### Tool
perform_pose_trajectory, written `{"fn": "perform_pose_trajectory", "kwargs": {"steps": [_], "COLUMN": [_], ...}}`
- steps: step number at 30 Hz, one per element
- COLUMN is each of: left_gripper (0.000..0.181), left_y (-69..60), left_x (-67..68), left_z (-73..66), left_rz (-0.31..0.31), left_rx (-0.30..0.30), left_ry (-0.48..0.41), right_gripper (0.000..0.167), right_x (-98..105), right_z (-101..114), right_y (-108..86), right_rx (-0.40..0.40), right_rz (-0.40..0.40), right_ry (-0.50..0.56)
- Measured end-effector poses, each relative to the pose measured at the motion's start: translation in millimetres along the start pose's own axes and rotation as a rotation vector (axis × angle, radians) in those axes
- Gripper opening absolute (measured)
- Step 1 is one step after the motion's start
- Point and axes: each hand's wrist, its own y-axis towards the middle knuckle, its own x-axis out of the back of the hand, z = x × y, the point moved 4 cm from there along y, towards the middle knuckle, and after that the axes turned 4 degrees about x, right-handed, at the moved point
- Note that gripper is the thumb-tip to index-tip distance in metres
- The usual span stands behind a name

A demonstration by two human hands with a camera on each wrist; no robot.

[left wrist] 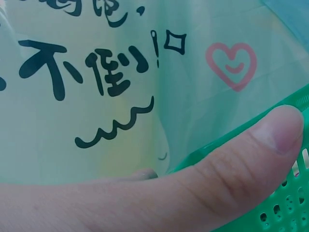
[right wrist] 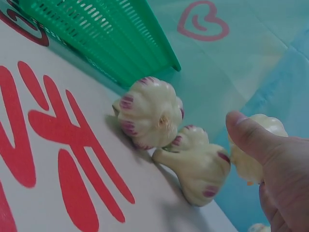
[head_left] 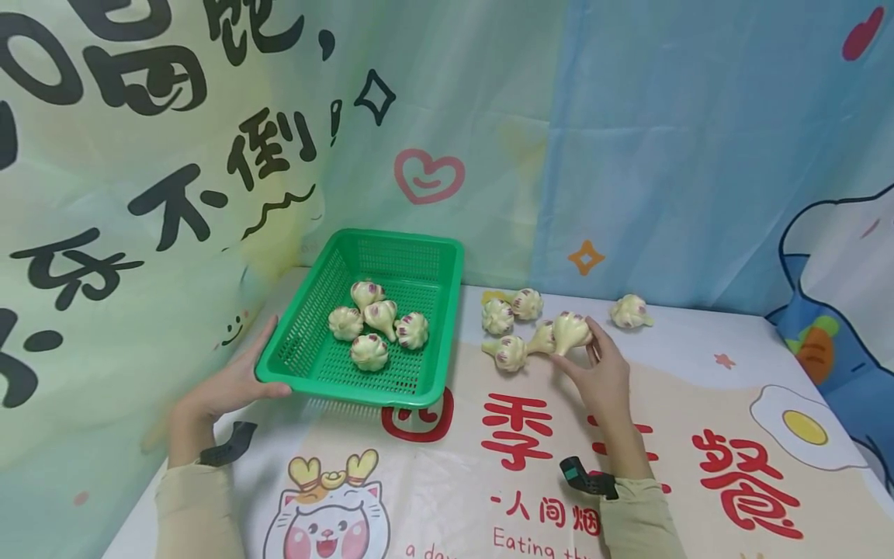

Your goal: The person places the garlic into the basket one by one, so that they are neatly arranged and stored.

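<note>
A green plastic basket [head_left: 426, 400] holds several garlic bulbs [head_left: 369, 352]. My left hand [head_left: 233, 380] grips its near left corner; in the left wrist view the thumb [left wrist: 277, 133] lies over the rim and the other fingers are mostly hidden. With thumb and fingers, my right hand [head_left: 604, 376] pinches a garlic bulb [head_left: 571, 331] to the right of the basket. In the right wrist view that held bulb [right wrist: 246, 162] is partly covered by the thumb. Close by it on the table lie several more bulbs, among them one on its side [head_left: 541, 339] and one nearer me [head_left: 511, 354].
One lone garlic bulb [head_left: 630, 311] lies farther right, near the back edge. A printed cloth with red lettering [head_left: 517, 431] covers the table [head_left: 687, 341]. Behind and to the left hang printed curtains [head_left: 628, 155]. Dark straps [head_left: 230, 444] circle both wrists.
</note>
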Motion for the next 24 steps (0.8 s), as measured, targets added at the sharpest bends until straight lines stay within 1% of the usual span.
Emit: {"fn": "perform_pose_trajectory", "kwargs": {"steps": [3, 9, 17, 24], "left_gripper": [0.12, 0.119, 0.12, 0.12], "left_y": [0.0, -0.8, -0.6, -0.5], "left_x": [-0.4, -0.6, -1.1, -1.0], "left_z": [0.1, -1.1, -1.9, -2.1], "left_rz": [-0.001, -0.008, -0.003, -0.004], "left_rx": [-0.006, 0.0, -0.007, -0.01], "left_ry": [0.001, 0.008, -0.013, -0.008], "right_gripper": [0.091, 0.09, 0.091, 0.092], "right_x": [-1.5, -5.3, -7.1, -10.3], "right_z": [5.3, 14.9, 24.3, 33.7], "right_y": [-0.9, -1.9, -3.0, -5.0], "right_rx": [0.02, 0.055, 0.101, 0.108], "right_rz": [0.0, 0.013, 0.02, 0.051], "right_ry": [0.004, -0.007, -0.007, -0.021]}}
